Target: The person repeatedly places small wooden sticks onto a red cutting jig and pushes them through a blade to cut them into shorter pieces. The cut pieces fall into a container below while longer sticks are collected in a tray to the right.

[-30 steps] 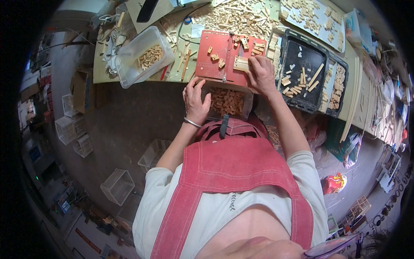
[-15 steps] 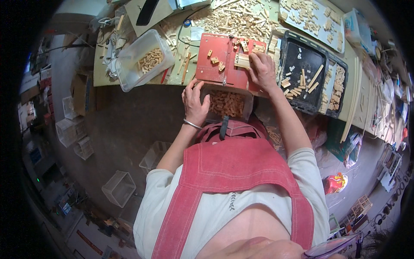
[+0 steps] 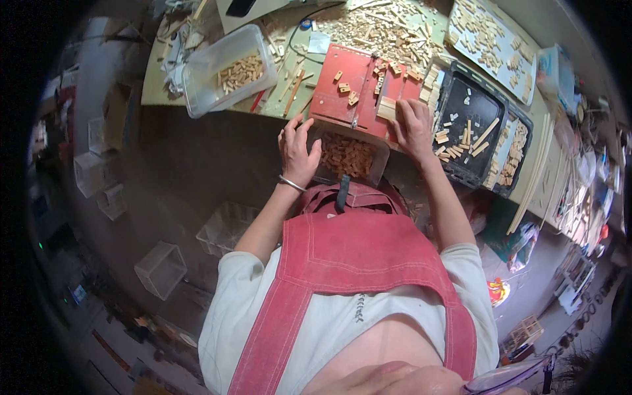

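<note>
A red board jig (image 3: pixel 336 99) with a metal strip down its middle holds several small drilled wooden blocks (image 3: pixel 343 87). My right hand (image 3: pixel 413 128) is closed on a pale wooden piece (image 3: pixel 387 106) on the board's right half. A short column of small blocks (image 3: pixel 379 82) stands beside the strip. My left hand (image 3: pixel 297 145) is at the board's front left corner, fingers apart and curved, holding nothing. Below the board is a plastic bin (image 3: pixel 349 155) of many reddish-brown wooden pieces.
A clear bin (image 3: pixel 240 72) of wood pieces stands left on the bench (image 3: pixel 164 92). Loose chips cover the back. Right are black trays (image 3: pixel 471 115), a white board of pieces (image 3: pixel 500 52) and long wooden strips (image 3: pixel 530 187). Empty crates (image 3: pixel 161 270) sit on the floor.
The view has shifted, so the bench appears further right. My right hand and the pale piece are nearer the board's front, and a column of small blocks now shows behind them.
</note>
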`<state>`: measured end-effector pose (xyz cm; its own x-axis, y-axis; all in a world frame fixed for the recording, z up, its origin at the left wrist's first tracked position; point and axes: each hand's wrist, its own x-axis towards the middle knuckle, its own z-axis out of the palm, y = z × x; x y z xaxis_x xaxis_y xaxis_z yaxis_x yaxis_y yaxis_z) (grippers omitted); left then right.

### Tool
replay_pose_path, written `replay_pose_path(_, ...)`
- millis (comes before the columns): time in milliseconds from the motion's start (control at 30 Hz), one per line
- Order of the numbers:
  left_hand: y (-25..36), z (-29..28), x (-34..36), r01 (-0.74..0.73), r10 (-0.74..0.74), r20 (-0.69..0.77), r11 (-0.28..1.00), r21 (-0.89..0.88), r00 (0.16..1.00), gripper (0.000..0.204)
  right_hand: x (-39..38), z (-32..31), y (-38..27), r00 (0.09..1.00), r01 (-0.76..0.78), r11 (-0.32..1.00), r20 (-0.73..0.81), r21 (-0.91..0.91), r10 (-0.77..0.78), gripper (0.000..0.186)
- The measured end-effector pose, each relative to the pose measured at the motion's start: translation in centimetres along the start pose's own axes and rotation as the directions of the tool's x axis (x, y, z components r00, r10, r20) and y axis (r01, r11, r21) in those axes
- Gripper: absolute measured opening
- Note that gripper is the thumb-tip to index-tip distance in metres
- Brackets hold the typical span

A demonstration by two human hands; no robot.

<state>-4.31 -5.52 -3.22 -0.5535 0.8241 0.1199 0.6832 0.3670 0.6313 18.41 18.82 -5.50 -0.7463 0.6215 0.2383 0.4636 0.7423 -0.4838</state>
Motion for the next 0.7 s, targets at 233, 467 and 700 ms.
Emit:
replay_pose_path(233,-0.1,1.5,-1.4,0.048,-0.048,-0.015,0.998,-0.043,0.999,0.058,-1.9,-0.1,-1.1,1.000,-0.024,1.000,0.014,-0.014,0.025,0.057)
replay_pose_path(467,-1.5,3.1,-3.7,0.098,-0.101,-0.023,0.990,-0.097,0.995,0.058,-2.2,0.3,-0.8,1.000,0.005,1.000,0.026,-0.023,-0.004,0.057)
replay_pose_path(700,-2.9,3.5,-4.4,0.128,-0.132,-0.023,0.982,-0.139,0.991,0.058,-2.4,-0.2,-1.1,0.998,0.006,0.999,0.057,-0.039,-0.004,0.055)
